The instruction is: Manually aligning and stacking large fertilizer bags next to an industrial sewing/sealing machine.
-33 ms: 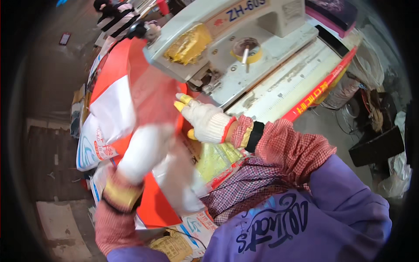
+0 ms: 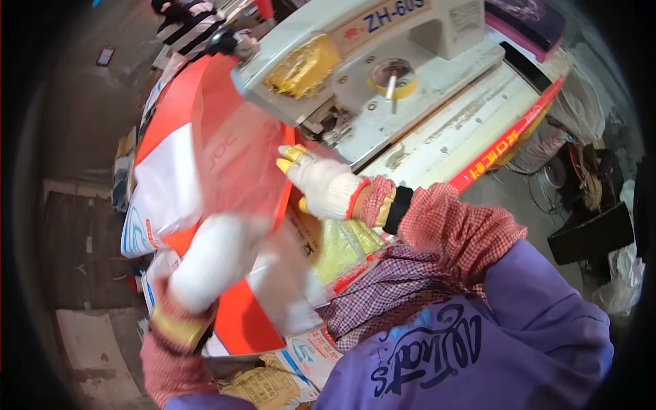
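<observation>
A large red and white plastic woven bag [image 2: 164, 160] lies spread to the left of the sewing machine [image 2: 383, 51]. My right hand [image 2: 321, 184], in a white knit glove with yellow fingertips, is at the bag's right edge near the machine's needle end. Its fingers are stretched out, the thumb apart from them. Over the bag's lower part is my left hand [image 2: 222, 256], in a white glove and smeared by motion; its fingers cannot be made out. A translucent reddish layer [image 2: 239, 157] of the bag is blurred between the two hands.
On the machine bed stands a yellow tape roll [image 2: 393, 78] with a white stick in it. Yellow mesh material [image 2: 345, 249] lies before my lap. More printed bags [image 2: 311, 355] are below. A dark box [image 2: 591, 232] and wire spool sit at right. A person in striped clothing [image 2: 191, 27] is at the far left.
My left hand has moved slightly down and to the left over the bag. The right hand stays at the bag's edge. The whole view has shifted a little.
</observation>
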A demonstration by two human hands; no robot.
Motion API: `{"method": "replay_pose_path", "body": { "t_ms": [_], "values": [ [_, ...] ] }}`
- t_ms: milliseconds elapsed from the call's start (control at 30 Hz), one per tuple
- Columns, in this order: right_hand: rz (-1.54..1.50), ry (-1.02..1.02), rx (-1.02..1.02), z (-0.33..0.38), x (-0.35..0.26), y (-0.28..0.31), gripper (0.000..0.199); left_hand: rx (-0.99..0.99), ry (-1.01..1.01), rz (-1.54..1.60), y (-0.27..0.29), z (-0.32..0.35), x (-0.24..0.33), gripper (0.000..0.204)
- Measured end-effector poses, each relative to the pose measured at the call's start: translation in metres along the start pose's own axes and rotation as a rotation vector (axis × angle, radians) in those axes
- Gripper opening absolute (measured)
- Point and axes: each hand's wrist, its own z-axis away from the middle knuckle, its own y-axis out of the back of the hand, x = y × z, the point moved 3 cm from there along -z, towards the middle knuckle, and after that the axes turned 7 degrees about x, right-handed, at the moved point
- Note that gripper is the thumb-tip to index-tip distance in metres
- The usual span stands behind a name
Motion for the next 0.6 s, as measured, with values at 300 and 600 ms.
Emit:
{"method": "replay_pose_path", "body": {
  "t_ms": [300, 600],
  "values": [
    [0.215, -0.007, 0.119, -0.035, -0.045, -0.043, 0.021, 0.749, -0.229, -0.892, 0.138, 0.072, -0.002, 0.024],
    [-1.148, -0.412, 0.214, -0.008, -0.06, 0.061, 0.016, 0.62, 0.459, 0.693, 0.012, 0.123, -0.139, 0.054]
  ]
}}
